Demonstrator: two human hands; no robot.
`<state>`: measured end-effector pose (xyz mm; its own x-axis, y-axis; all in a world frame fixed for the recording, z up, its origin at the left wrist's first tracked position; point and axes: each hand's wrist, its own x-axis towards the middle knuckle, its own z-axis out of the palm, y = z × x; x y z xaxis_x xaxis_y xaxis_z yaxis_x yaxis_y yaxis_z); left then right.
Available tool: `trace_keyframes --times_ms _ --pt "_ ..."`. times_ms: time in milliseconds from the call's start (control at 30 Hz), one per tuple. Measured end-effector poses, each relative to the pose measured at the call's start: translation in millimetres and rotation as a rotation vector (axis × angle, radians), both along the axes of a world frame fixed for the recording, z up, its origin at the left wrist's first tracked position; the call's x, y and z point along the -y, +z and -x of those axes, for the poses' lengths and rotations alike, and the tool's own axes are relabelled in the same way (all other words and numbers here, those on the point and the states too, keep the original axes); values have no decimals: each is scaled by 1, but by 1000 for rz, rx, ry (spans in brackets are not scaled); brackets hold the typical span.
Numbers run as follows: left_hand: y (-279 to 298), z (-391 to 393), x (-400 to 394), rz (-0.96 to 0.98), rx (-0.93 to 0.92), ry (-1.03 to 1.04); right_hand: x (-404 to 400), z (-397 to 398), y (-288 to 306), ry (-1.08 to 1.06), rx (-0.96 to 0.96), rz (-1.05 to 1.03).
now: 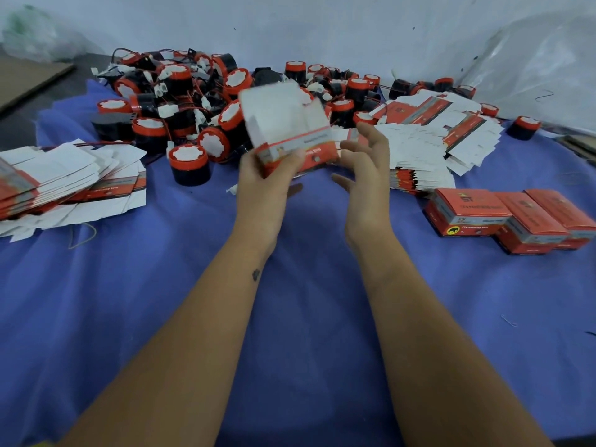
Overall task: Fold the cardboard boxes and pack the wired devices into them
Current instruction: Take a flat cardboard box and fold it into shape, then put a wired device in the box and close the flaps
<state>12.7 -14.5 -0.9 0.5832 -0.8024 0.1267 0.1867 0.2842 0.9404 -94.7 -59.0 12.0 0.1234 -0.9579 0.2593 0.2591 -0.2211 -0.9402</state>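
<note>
My left hand [269,179] grips a half-formed red and white cardboard box [290,130] above the blue cloth, its white flaps standing up and blurred by motion. My right hand [366,166] hovers just right of the box, fingers spread and relaxed, with the fingertips near the box's right end. Whether they touch it I cannot tell. A big heap of round black wired devices with red caps [206,101] lies behind the box. One of these devices [189,164] stands alone at the front of the heap.
Flat box blanks lie in a stack at the left [64,182] and another at the right [432,133]. Three finished red boxes [509,217] stand at the right. A blue cloth [306,301] covers the table. Clear plastic [541,66] bunches at the back right, cardboard [29,75] at the back left.
</note>
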Motion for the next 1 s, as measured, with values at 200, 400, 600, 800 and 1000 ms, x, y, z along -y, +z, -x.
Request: trace_keyframes --times_ms 200,400,600,800,1000 --pt "6 -16 -6 212 -92 381 2 -12 -17 82 -579 158" --pt "2 -18 0 96 40 205 0 -23 -25 251 -947 421" --pt "3 -18 2 -46 -195 63 4 -23 -23 267 -862 302" --pt "2 -20 3 -68 -254 82 4 -22 -25 164 -1110 443" --pt "0 -20 4 21 -160 287 2 -22 -28 171 -1207 500"
